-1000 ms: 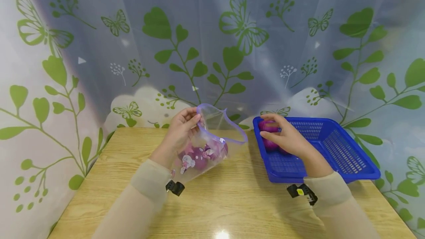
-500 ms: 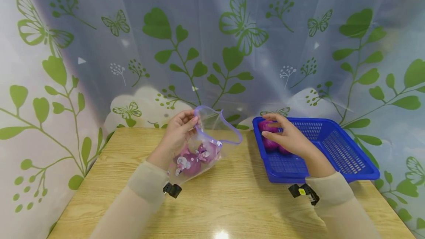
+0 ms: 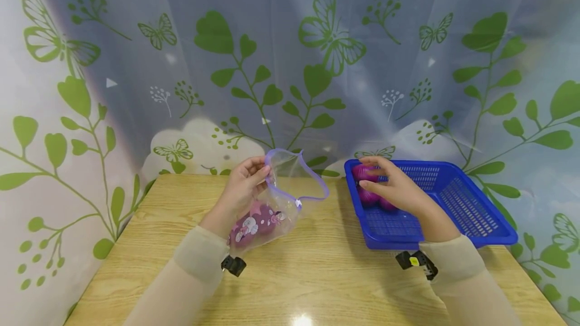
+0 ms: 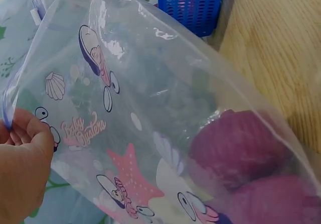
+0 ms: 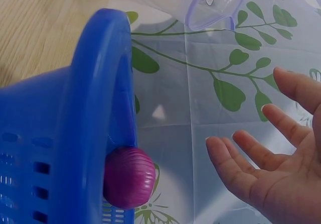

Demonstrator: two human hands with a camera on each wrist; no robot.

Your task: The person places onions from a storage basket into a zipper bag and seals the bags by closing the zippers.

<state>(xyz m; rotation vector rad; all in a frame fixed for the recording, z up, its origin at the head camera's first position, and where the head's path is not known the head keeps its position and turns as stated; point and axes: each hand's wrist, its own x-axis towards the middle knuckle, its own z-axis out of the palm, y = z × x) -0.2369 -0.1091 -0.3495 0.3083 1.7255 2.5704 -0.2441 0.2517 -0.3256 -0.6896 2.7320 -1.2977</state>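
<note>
A person's left hand point(image 3: 240, 187) pinches the purple rim of a clear zip bag point(image 3: 282, 204) between thumb and fingers above the tabletop point(image 3: 312, 275), left of the middle of its far edge. The bag's mouth gapes, a white slider point(image 3: 298, 203) on its near side, and pink starfish and shell prints run across the plastic. At least two purple onions point(image 4: 235, 148) lie low in the bag, well apart from the pinching fingertips; whether the bag's bottom touches the wood is hard to tell.

At right, the right hand point(image 3: 401, 190) hangs over the left end of a blue plastic basket point(image 3: 471, 210), which covers the tabletop's far right corner. Its fingers are relaxed and spread, thumb apart. Three more purple onions point(image 3: 369, 195) sit clustered in the basket's far left corner, partly hidden behind those fingers from the head camera; the right wrist view shows a plain gap between the fingertips and the one onion visible there. Pale sleeves point(image 3: 201, 253) cover both forearms, with small black devices point(image 3: 233, 266) at the wrists. Behind the far edge hangs a backdrop point(image 3: 281, 29) printed with green leaves and butterflies.
</note>
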